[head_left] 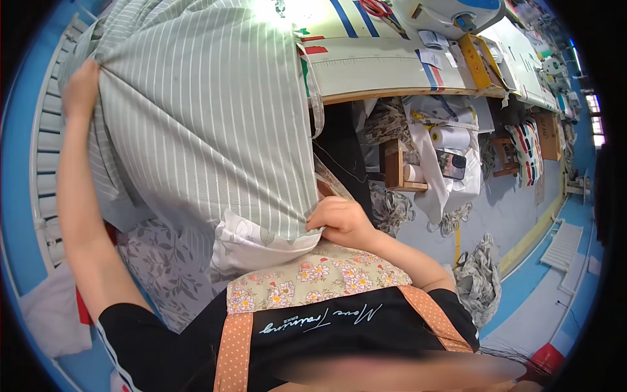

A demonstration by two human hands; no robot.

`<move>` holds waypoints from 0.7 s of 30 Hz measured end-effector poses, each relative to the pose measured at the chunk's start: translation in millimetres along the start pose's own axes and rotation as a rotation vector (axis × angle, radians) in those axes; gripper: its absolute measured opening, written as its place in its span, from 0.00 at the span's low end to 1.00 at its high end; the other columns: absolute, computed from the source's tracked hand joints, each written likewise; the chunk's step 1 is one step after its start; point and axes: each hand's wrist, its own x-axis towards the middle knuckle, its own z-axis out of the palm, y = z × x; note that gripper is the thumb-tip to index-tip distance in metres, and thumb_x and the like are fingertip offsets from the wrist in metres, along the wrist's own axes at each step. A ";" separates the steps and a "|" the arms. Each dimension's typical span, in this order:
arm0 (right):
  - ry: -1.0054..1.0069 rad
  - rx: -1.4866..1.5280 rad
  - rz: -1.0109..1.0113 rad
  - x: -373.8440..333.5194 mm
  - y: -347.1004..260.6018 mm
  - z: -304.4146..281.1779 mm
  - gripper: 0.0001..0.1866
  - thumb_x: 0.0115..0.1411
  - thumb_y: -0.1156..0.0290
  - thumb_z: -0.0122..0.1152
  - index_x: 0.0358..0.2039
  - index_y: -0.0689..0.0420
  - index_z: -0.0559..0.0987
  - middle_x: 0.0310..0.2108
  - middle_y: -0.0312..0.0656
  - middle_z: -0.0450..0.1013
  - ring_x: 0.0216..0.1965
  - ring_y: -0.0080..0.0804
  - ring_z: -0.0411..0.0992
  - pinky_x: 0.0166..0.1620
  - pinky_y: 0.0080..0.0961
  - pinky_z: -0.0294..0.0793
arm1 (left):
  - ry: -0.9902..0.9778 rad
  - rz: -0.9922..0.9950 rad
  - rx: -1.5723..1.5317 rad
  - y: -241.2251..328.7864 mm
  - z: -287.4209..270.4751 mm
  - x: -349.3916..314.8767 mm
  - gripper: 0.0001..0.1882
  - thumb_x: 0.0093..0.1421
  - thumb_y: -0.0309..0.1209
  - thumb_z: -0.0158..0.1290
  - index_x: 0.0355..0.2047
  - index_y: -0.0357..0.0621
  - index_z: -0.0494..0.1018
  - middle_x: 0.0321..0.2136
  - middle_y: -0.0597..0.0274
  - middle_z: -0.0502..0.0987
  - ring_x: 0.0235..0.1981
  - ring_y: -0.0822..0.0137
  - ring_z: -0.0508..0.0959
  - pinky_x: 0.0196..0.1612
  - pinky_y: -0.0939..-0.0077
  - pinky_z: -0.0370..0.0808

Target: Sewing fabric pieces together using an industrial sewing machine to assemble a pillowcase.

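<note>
A large grey-green fabric with white stripes (209,111) is stretched between my two hands, with creases running diagonally from one to the other. At the far left, my left hand (81,90) is closed on the fabric's edge. My right hand (341,222) pinches the near right corner, close to my body. Below that corner a white patterned piece of cloth (251,245) folds out beside the striped fabric. The upper part of the striped fabric lies over the work table (372,65), under a bright lamp.
Red-handled scissors (377,9), a yellow box (482,62) and part of a sewing machine (457,16) are on the table. Under it stand a thread cone (450,137), a phone (452,164) and a wooden stool (395,166). A radiator (49,150) lines the left wall. Scrap cloth (480,281) lies on the floor.
</note>
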 end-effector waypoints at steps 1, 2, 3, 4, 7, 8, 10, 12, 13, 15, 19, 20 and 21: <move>0.005 0.003 0.009 -0.5 5.8 5.1 0.16 0.41 0.87 0.67 0.32 0.58 0.85 0.32 0.40 0.82 0.37 0.40 0.81 0.43 0.34 0.79 | -0.061 -0.035 0.006 3.3 33.4 -12.2 0.16 0.73 0.47 0.42 0.43 0.51 0.74 0.38 0.43 0.81 0.42 0.36 0.80 0.40 0.42 0.76; 0.012 0.004 0.013 -1.5 10.5 10.5 0.15 0.41 0.86 0.67 0.32 0.57 0.85 0.32 0.40 0.82 0.37 0.40 0.81 0.43 0.34 0.79 | -0.120 -0.067 0.013 11.2 57.9 -23.2 0.16 0.72 0.47 0.43 0.43 0.52 0.74 0.39 0.42 0.81 0.43 0.36 0.80 0.42 0.43 0.76; 0.015 0.006 0.015 -1.7 14.1 15.4 0.15 0.41 0.86 0.68 0.32 0.57 0.85 0.32 0.40 0.82 0.37 0.40 0.81 0.43 0.34 0.79 | -0.124 -0.059 0.013 6.5 71.3 -25.1 0.16 0.72 0.47 0.43 0.43 0.52 0.74 0.39 0.42 0.81 0.43 0.36 0.80 0.42 0.43 0.76; 0.011 0.007 0.019 -1.4 17.0 19.2 0.15 0.41 0.86 0.68 0.31 0.57 0.85 0.32 0.40 0.82 0.37 0.40 0.81 0.43 0.34 0.79 | -0.156 -0.122 -0.021 4.1 82.5 -31.0 0.15 0.71 0.46 0.45 0.44 0.51 0.75 0.40 0.43 0.81 0.44 0.37 0.80 0.43 0.44 0.76; -0.011 0.011 0.062 -0.8 21.6 20.7 0.15 0.41 0.85 0.69 0.32 0.57 0.85 0.32 0.39 0.82 0.37 0.40 0.80 0.43 0.34 0.79 | -0.235 -0.251 -0.097 15.8 82.5 -48.3 0.14 0.70 0.45 0.50 0.45 0.50 0.76 0.43 0.45 0.82 0.46 0.39 0.80 0.46 0.45 0.77; -0.018 0.008 0.076 0.0 23.4 18.8 0.14 0.41 0.85 0.69 0.32 0.57 0.85 0.32 0.39 0.82 0.37 0.40 0.80 0.43 0.34 0.79 | -0.182 -0.224 -0.218 25.6 67.1 -42.6 0.14 0.68 0.43 0.54 0.48 0.50 0.76 0.47 0.46 0.81 0.50 0.42 0.79 0.50 0.48 0.76; 0.019 -0.026 0.117 1.1 28.2 18.8 0.14 0.42 0.84 0.69 0.32 0.57 0.85 0.32 0.40 0.82 0.36 0.40 0.80 0.42 0.34 0.79 | 0.004 -0.070 -0.482 100.3 9.1 -33.7 0.18 0.64 0.38 0.59 0.53 0.48 0.76 0.54 0.49 0.79 0.56 0.46 0.76 0.56 0.53 0.73; -0.005 -0.052 0.148 -4.0 27.4 18.7 0.13 0.42 0.84 0.70 0.32 0.57 0.85 0.32 0.40 0.82 0.36 0.41 0.80 0.41 0.34 0.79 | 0.126 0.001 -0.601 152.3 -24.2 -64.6 0.21 0.63 0.35 0.60 0.56 0.46 0.76 0.56 0.50 0.77 0.59 0.47 0.75 0.60 0.56 0.71; -0.023 -0.048 0.144 -4.4 22.8 15.2 0.13 0.42 0.84 0.70 0.32 0.57 0.85 0.32 0.40 0.82 0.36 0.41 0.80 0.41 0.34 0.79 | 0.089 0.233 -0.573 162.5 -12.2 -84.3 0.21 0.63 0.34 0.59 0.57 0.45 0.76 0.57 0.50 0.77 0.61 0.47 0.73 0.62 0.58 0.70; -0.021 -0.031 0.020 3.2 -1.9 4.6 0.12 0.42 0.82 0.70 0.31 0.57 0.84 0.29 0.41 0.79 0.34 0.42 0.78 0.39 0.35 0.78 | 0.036 0.461 -0.534 160.2 -3.4 -104.2 0.22 0.64 0.33 0.59 0.58 0.45 0.75 0.57 0.49 0.76 0.62 0.46 0.72 0.64 0.59 0.69; -0.005 -0.080 -0.009 -7.2 6.6 10.9 0.13 0.42 0.82 0.70 0.31 0.59 0.84 0.30 0.43 0.79 0.35 0.43 0.79 0.38 0.35 0.78 | -0.051 0.350 -0.534 146.5 3.5 -110.4 0.19 0.63 0.31 0.59 0.54 0.41 0.77 0.54 0.52 0.79 0.60 0.49 0.75 0.62 0.61 0.71; 0.003 -0.113 0.003 -7.9 15.1 12.3 0.13 0.42 0.82 0.70 0.32 0.59 0.84 0.31 0.43 0.80 0.35 0.43 0.79 0.39 0.35 0.78 | -0.052 0.375 -0.578 157.3 -4.5 -106.6 0.18 0.63 0.30 0.59 0.53 0.40 0.77 0.53 0.52 0.79 0.59 0.50 0.76 0.60 0.61 0.73; 0.011 -0.118 0.006 -8.4 21.3 14.1 0.13 0.42 0.82 0.70 0.32 0.59 0.84 0.31 0.43 0.80 0.35 0.43 0.79 0.39 0.35 0.78 | -0.054 0.404 -0.623 171.2 -16.2 -101.5 0.17 0.63 0.30 0.59 0.52 0.40 0.78 0.53 0.53 0.80 0.57 0.51 0.77 0.59 0.62 0.74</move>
